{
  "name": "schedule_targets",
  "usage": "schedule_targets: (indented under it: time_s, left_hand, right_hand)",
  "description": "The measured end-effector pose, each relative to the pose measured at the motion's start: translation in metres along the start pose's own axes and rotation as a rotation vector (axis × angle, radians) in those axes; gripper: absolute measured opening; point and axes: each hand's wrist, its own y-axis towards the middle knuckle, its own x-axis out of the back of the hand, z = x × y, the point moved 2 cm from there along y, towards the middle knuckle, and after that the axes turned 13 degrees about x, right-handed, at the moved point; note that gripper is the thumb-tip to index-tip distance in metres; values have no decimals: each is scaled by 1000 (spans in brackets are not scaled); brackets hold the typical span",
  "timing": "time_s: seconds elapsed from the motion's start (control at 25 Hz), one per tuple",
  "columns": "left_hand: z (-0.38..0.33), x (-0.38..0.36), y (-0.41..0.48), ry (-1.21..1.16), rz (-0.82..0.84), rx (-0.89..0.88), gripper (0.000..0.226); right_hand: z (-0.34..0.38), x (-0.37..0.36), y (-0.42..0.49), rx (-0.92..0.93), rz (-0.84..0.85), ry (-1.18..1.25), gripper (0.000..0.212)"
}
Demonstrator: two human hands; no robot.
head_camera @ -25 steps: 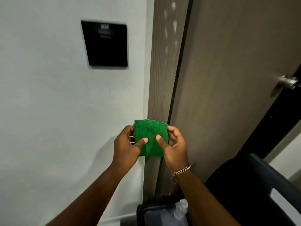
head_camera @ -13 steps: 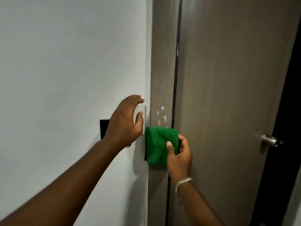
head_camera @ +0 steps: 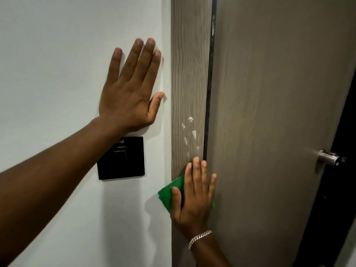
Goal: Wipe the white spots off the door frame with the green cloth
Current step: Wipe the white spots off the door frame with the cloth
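The wood-grain door frame (head_camera: 189, 74) runs vertically through the middle of the view. Several white spots (head_camera: 193, 134) sit on it at mid height. My right hand (head_camera: 194, 197) lies flat on the folded green cloth (head_camera: 169, 192), pressing it against the frame just below the spots; the hand covers most of the cloth. My left hand (head_camera: 131, 89) rests flat on the white wall left of the frame, fingers spread, holding nothing.
A black switch plate (head_camera: 121, 159) is on the white wall (head_camera: 57, 54) under my left wrist. The grey-brown door (head_camera: 269, 112) stands right of the frame, with a metal handle (head_camera: 330, 158) at its right edge and a dark gap beyond.
My left hand has let go of the cloth and gone flat on the wall. My right hand now presses the cloth flat on the frame below the spots. The view has come closer.
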Motion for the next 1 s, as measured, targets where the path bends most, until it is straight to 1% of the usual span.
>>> schedule_targets:
  time_s: [0.24, 0.32, 0.44, 0.48, 0.6, 0.64, 0.68, 0.8, 0.84, 0.96, 1.0]
  left_hand:
    - [0, 0, -1, -5, -28, 7, 77]
    - [0, -1, 0, -19, -31, 10, 76]
    - [-1, -1, -3, -25, -32, 15, 75]
    - [-1, 0, -3, -26, -24, 14, 75]
    - [-2, 1, -3, -27, -12, 17, 76]
    - [-2, 0, -3, -27, -17, 17, 76]
    - [-2, 0, -2, -33, -23, 19, 76]
    - [-1, -2, -2, -45, -30, 20, 76]
    - [-1, -2, -3, -43, -37, 19, 76]
    - [-2, -3, -2, -31, -50, 19, 77]
    - [-1, -3, -2, -29, -54, 20, 77]
  right_hand:
    - [3, 3, 36, -192, -201, 14, 62]
    - [4, 4, 42, -241, -237, 23, 63]
    - [8, 5, 31, -180, -139, -10, 69]
    - [7, 6, 30, -184, -111, -11, 73]
    - [1, 7, 47, -328, -88, -10, 79]
    - [3, 7, 51, -344, -76, -16, 80]
    - [6, 7, 51, -309, -45, -40, 82]
    - [5, 10, 33, -86, 100, -99, 91]
    - [0, 12, 33, -63, 121, -107, 94]
    - [-7, 11, 53, -149, 65, -140, 94]
    - [-4, 9, 55, -137, 43, -134, 92]
